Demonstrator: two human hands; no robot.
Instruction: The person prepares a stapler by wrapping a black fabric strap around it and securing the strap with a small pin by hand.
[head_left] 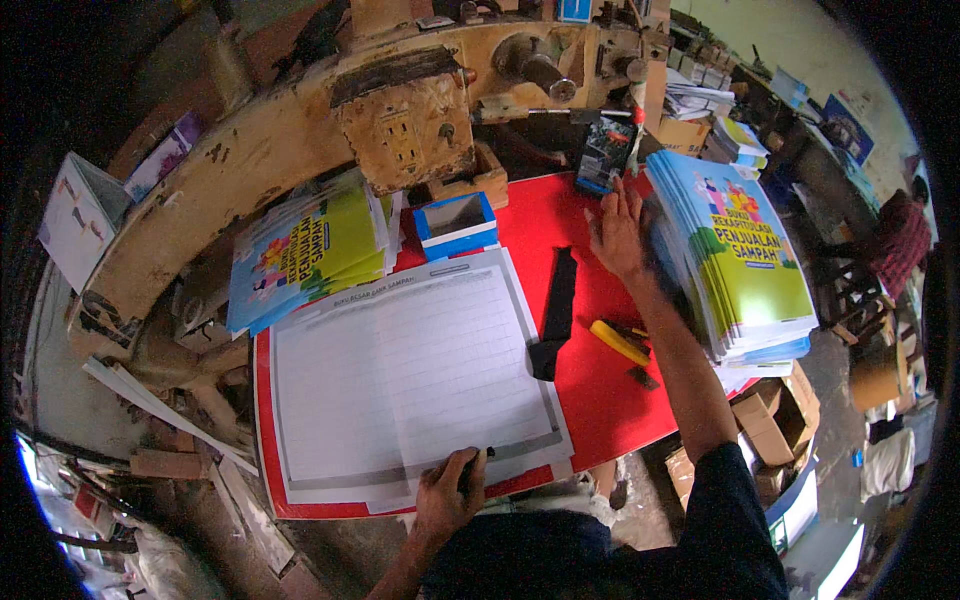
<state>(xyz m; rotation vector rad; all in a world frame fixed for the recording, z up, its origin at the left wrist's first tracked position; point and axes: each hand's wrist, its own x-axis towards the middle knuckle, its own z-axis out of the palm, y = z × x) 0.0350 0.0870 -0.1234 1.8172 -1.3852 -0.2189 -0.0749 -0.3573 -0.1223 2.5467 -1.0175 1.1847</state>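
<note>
**Covers meet pages at the old press**

On the red worktable point(590, 400) beneath a worn, cream-painted machine point(300, 130), we look down at a booklet being put together. Our left hand point(450, 495) rests on the near edge of a stack of ruled white sheets point(410, 375), fingers curled over what seems to be a small dark object; we cannot tell what it is or how firmly it is gripped. Our right hand point(618, 232) is stretched out flat and open, fingers spread against the side of a tall pile of green-and-blue printed covers point(745, 255) at the table's right end, holding nothing yet.

We judge the step in hand to be fetching a cover for the ruled pages. The next move would call for peeling a single cover off the pile without dragging its neighbours, then bringing it across to the sheets.

By our count there are two piles of the coloured covers: the one at the right hand and a second, fanned pile point(305, 250) at the far left of the table. There is one stack of ruled sheets, one small blue-and-white box point(457, 222) just beyond it, one black strip point(555, 312) lying between sheets and covers, and one yellow-handled cutter point(620, 343) near the right forearm.
</note>
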